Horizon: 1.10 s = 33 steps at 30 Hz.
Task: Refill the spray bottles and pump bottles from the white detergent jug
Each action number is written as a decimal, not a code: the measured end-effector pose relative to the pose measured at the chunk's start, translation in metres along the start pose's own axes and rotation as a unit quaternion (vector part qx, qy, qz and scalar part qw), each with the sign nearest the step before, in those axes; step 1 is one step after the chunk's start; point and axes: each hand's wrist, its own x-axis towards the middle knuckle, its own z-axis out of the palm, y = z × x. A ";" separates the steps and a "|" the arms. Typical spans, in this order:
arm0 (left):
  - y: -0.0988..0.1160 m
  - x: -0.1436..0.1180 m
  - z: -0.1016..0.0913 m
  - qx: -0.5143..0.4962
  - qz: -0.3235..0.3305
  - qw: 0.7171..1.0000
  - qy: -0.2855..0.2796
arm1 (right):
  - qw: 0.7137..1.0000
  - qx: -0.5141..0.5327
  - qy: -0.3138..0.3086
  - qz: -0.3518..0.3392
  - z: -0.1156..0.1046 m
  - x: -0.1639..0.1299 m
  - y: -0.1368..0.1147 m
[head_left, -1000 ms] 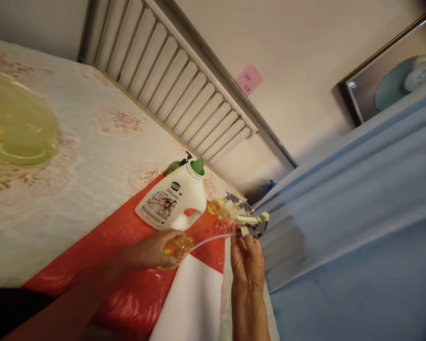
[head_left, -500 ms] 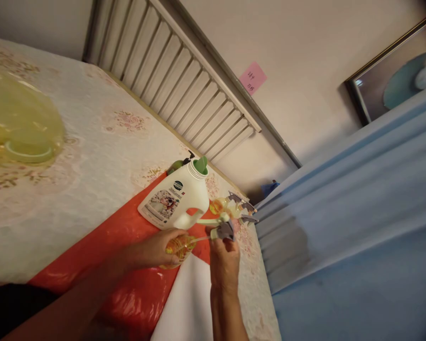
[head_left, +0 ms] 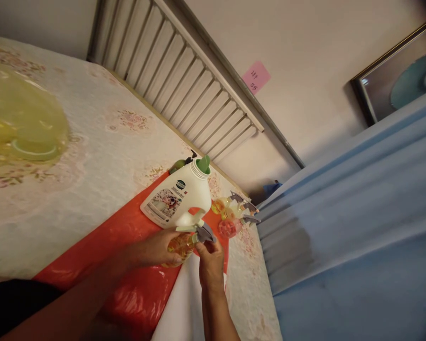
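The left hand [head_left: 159,246] is wrapped around a small bottle [head_left: 179,245] of amber liquid, lying low on the red plastic sheet [head_left: 128,265] just in front of the white jug [head_left: 179,201]. The right hand [head_left: 209,263] pinches the spray head [head_left: 199,231], grey trigger and pale green top, right at the bottle's neck; from this angle I cannot tell whether the head is seated on the neck or only resting against it.

The main risk is a spill. The bottle is tilted rather than upright, so if the head goes on crooked or slips from the fingertips, liquid could run onto the sheet and onto the white cloth [head_left: 184,303] in front of the jug. A squeeze from the left hand on the soft bottle could push liquid out of the neck as well. The other spray bottles [head_left: 230,218], to the right of the jug, stand close to the right hand, and a careless elbow or wrist could knock them over. The jug's green spout [head_left: 203,164] looks open, so a bump there could also leak.
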 end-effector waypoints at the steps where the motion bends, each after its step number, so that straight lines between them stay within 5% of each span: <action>1: 0.000 0.000 0.000 -0.002 0.003 1.000 -0.009 | 1.000 -0.008 0.000 0.001 0.000 0.000 -0.001; 5: -0.003 0.000 -0.001 -0.034 0.031 0.999 -0.025 | 1.000 -0.022 -0.012 0.005 0.002 -0.001 0.000; 12: -0.010 0.002 0.001 -0.025 -0.013 0.999 -0.043 | 0.999 -0.028 -0.025 -0.019 0.001 -0.007 -0.001; 16: -0.015 0.003 -0.001 0.020 0.015 1.000 0.001 | 0.996 -0.085 -0.036 -0.007 -0.002 -0.004 -0.002; 25: -0.023 0.003 0.003 0.013 -0.014 1.000 0.008 | 0.971 -0.223 0.023 -0.078 0.013 -0.002 -0.008; 33: -0.013 0.001 0.000 0.020 0.003 1.000 0.005 | 0.979 -0.166 -0.107 -0.055 -0.003 -0.003 -0.009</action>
